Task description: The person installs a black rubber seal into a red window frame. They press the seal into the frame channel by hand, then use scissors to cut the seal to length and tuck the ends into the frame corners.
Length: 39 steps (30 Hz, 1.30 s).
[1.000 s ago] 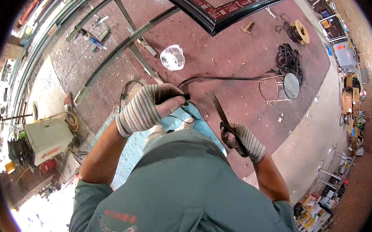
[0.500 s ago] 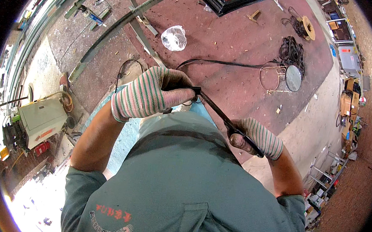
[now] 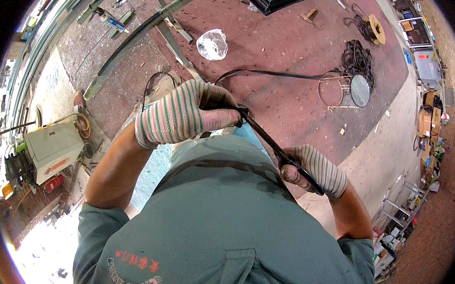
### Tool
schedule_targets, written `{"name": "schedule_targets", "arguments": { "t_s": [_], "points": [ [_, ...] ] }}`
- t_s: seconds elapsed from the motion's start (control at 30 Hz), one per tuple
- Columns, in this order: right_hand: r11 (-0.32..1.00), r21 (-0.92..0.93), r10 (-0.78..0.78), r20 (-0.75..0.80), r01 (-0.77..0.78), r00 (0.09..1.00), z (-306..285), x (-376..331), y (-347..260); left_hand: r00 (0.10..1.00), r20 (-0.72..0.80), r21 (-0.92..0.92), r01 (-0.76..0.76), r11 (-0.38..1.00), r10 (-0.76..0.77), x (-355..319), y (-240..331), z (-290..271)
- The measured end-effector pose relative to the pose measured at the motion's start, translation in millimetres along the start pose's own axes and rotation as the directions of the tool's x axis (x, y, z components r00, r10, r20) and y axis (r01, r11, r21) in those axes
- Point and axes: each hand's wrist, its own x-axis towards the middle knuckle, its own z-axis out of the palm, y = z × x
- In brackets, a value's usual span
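Observation:
My left hand [image 3: 187, 110], in a striped knit glove, is closed on the end of a black rubber strip [image 3: 274, 73]. A short dark piece sticks out past its thumb. My right hand [image 3: 312, 170], gloved alike, grips what look like dark scissors [image 3: 266, 132], their long blades slanting up to that strip end. The thumb lies over the handle; the fingers behind it are partly hidden. From behind my left hand the strip runs over the floor to a loose black coil [image 3: 357, 61] on the right.
Beyond my hands, a clear plastic bag [image 3: 212, 44] and a round-topped wire stool [image 3: 360, 91] lie on the reddish floor. Metal bars [image 3: 162, 24] cross the left. A dark frame [image 3: 268, 5] stands at the top, a spool [image 3: 376, 29] far right, a grey-green machine [image 3: 53, 145] at left.
The tool's tips have shifted slightly at the strip end beside my left thumb, and a thin dark curve now shows there. Both hands keep nearly the same place and grip.

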Motion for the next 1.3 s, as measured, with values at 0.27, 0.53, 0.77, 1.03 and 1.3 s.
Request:
{"name": "schedule_targets", "arguments": {
  "t_s": [0.27,0.53,0.77,1.03,1.3],
  "points": [
    [0.997,-0.024,0.079,-0.019,-0.08,0.997,8,-7,1,0.998,0.042,-0.026,0.048,0.999,-0.047,-4,6,6],
    [0.999,-0.016,0.033,-0.044,-0.034,0.998,13,-11,2,0.999,0.051,-0.009,-0.014,1.0,0.014,-6,8,9],
    [0.998,-0.023,0.057,-0.019,-0.057,0.998,15,-13,-1,0.999,0.026,-0.063,-0.039,0.997,0.041,-6,5,16],
    [0.999,-0.026,-0.048,-0.095,0.045,0.994,22,-13,8,0.999,0.031,-0.06,-0.016,0.998,0.018,-7,5,17],
    [0.997,0.01,-0.071,-0.121,0.072,0.99,28,-14,16,0.999,0.037,-0.076,-0.015,0.997,0.018,-10,9,18]
  ]
}}
